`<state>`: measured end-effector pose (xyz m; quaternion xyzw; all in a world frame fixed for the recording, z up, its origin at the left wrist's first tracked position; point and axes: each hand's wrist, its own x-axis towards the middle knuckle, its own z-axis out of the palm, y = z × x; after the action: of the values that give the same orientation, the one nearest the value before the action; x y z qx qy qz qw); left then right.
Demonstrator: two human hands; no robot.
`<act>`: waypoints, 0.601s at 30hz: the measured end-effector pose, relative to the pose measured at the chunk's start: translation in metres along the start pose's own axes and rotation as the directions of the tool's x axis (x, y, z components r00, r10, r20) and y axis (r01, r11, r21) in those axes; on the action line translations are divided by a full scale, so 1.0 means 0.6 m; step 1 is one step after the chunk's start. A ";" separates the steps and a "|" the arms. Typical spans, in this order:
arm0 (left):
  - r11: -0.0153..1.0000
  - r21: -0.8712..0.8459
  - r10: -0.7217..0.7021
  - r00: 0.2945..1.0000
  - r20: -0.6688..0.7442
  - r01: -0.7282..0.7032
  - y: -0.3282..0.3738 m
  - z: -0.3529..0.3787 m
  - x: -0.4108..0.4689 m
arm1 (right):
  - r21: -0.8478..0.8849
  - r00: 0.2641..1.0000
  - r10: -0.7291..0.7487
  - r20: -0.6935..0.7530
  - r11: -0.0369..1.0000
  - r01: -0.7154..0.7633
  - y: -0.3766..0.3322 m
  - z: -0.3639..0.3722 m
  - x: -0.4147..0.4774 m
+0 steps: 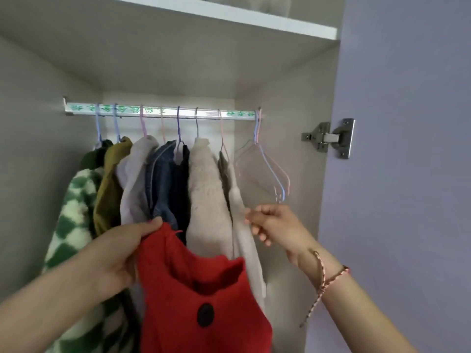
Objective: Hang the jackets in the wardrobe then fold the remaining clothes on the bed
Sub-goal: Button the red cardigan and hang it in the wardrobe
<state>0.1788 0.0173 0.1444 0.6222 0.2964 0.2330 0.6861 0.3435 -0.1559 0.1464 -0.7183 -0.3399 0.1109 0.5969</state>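
A red jacket [204,296] with a black button hangs from my left hand [119,253], which grips it at the shoulder, low in front of the open wardrobe. My right hand [272,225] is raised beside the hanging clothes, fingers loosely curled, touching the edge of a pale grey garment [242,225]; whether it pinches the cloth is unclear. Several jackets hang on the rail [163,112]: a green-and-white checked one [74,220], an olive one [109,184], a denim one [160,179] and a cream fleece [206,194]. Empty wire hangers [265,171] hang at the rail's right end.
A white shelf [229,16] runs above the rail. The wardrobe's right side panel [293,123] carries a metal door hinge [328,137]. The open lilac door [407,149] fills the right of the view.
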 end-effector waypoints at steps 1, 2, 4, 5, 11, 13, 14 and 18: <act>1.000 -0.003 -0.005 0.998 0.061 0.005 -0.005 0.022 0.015 | -0.120 0.992 -0.061 -0.111 0.992 0.047 0.002 -0.020 0.025; 1.000 0.009 -0.024 0.994 0.111 0.024 0.002 0.055 0.013 | -0.319 0.964 -0.149 -0.221 0.945 0.073 0.006 -0.043 0.059; 0.998 -0.047 -0.021 0.988 0.151 0.028 0.014 0.083 0.028 | -0.741 0.902 -0.308 -0.304 0.671 -0.021 0.011 -0.068 0.131; 0.998 -0.053 -0.032 0.985 0.170 0.042 0.007 0.091 0.047 | -0.837 0.910 -0.313 -0.272 0.544 -0.063 0.013 -0.073 0.153; 0.997 -0.037 -0.063 0.993 0.097 0.067 0.023 0.108 0.084 | -0.945 0.916 -0.311 -0.254 0.284 -0.165 0.028 -0.044 0.271; 0.998 -0.040 -0.044 0.995 0.092 0.048 0.022 0.105 0.101 | -0.952 0.911 -0.305 -0.276 0.217 -0.215 0.034 -0.026 0.301; 0.999 -0.030 -0.042 0.996 0.084 0.045 0.024 0.104 0.107 | -0.948 0.909 -0.298 -0.293 0.212 -0.236 0.038 -0.021 0.314; 0.999 -0.026 -0.024 0.996 0.089 0.026 0.022 0.085 0.132 | -0.856 0.917 -0.194 -0.349 0.465 -0.227 0.037 -0.017 0.342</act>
<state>0.2718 0.0367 0.1506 0.6188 0.2701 0.2006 0.7099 0.5099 -0.0379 0.1789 -0.9317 -0.2113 -0.2240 0.1927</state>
